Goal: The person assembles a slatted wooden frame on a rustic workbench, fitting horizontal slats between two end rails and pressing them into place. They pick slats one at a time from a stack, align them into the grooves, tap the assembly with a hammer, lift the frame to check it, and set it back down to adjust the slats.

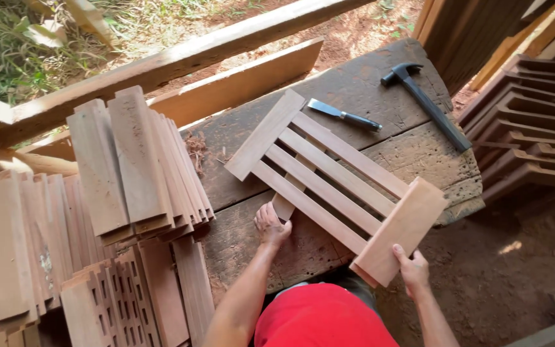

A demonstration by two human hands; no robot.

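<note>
A slatted wooden frame point(329, 177) lies on an old dark workbench point(367, 83), with two wide end boards and several narrow slats between them. My left hand point(270, 225) grips the near end of one loose slat point(284, 205) that runs under the others. My right hand point(412, 268) holds the near corner of the right end board point(403, 228), which overhangs the bench edge.
A black hammer point(425, 103) and a chisel point(343, 115) lie on the bench's far side. Stacks of cut wooden boards point(133, 167) fill the left side, some with slots point(107, 308). Stepped wooden pieces point(534, 122) are piled at the right. Long planks point(181, 61) lie beyond the bench.
</note>
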